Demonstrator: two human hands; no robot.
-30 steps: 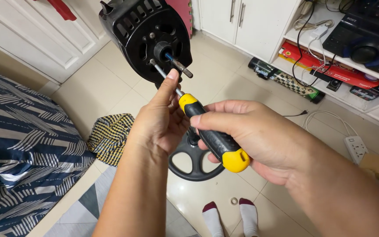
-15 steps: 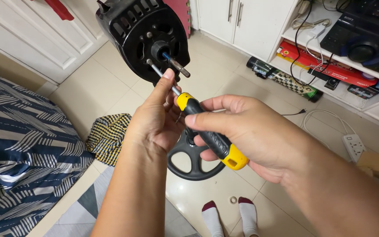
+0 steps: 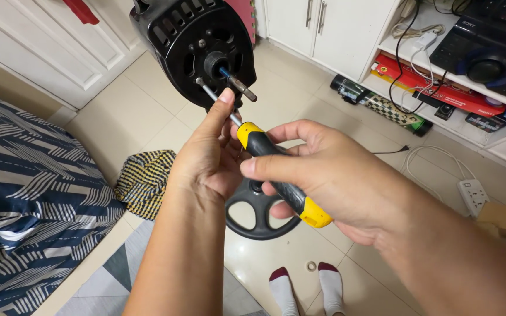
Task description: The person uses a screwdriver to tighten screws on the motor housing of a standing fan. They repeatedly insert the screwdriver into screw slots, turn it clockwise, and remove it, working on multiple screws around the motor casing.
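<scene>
The right hand (image 3: 329, 175) wraps tight around the screwdriver (image 3: 276, 175) handle to turn it. The left hand (image 3: 209, 155) pinches the thin metal shaft, keeping it steady (its tip sits on the black fan motor (image 3: 191, 41)). The screwdriver's long line slants up and left, tip toward the motor.

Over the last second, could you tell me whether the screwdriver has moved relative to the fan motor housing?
No. The screwdriver keeps its tip at the same spot on the black motor housing, beside the shaft; both shift together in view.
</scene>
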